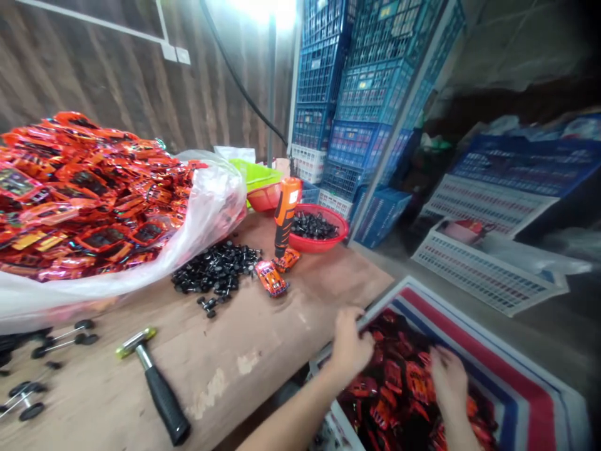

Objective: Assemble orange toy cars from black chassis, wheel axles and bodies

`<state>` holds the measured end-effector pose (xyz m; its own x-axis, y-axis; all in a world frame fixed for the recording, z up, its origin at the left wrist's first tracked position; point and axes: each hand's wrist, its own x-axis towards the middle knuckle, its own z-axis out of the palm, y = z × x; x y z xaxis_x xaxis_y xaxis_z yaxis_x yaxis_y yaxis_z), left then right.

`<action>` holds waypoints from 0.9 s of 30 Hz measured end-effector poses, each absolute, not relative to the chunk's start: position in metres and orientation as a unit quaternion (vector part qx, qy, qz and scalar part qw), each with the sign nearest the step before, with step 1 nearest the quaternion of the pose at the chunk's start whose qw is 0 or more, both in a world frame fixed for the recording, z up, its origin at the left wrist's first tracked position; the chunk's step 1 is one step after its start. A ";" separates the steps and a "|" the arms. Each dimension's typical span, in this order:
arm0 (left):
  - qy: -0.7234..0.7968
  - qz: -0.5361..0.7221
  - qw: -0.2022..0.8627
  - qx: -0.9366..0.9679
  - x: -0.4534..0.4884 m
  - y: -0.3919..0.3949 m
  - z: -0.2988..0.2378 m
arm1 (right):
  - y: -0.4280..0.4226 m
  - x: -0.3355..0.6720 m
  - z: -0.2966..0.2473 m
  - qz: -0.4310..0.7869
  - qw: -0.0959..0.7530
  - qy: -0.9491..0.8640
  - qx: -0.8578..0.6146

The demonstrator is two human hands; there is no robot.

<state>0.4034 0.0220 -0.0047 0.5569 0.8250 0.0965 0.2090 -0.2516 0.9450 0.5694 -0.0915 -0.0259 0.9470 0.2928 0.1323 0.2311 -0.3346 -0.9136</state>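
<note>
My left hand (351, 343) is closed at the near left rim of a crate (345, 426), its fingers curled over the edge. That crate has a striped white, red and blue liner (509, 376) and holds many orange toy cars (417, 379). Inside, above the cars, is my right hand (449, 376); blur hides whether its fingers hold one. On the table, an orange and black electric screwdriver (284, 216) stands upright by two orange toy cars, the nearer toy car (271, 279) lying in front of it.
Black wheel pieces (218, 269) lie heaped beside a large plastic bag (211, 203) of orange car shells (94, 188). A hammer (157, 388) rests near the table's front. Behind stand a red basin (328, 241) of black parts and stacked blue crates (366, 125). A white basket (488, 275) is at right.
</note>
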 end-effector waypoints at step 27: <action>0.283 0.218 0.372 0.857 0.307 0.001 -0.012 | -0.050 0.394 -0.023 0.391 0.720 -0.195 -0.539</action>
<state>0.3072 0.0010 -0.0117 0.7450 0.6467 0.1632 0.3223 -0.5632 0.7609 0.3941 -0.0504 -0.0232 0.6178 0.7737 -0.1406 -0.3524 0.1125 -0.9291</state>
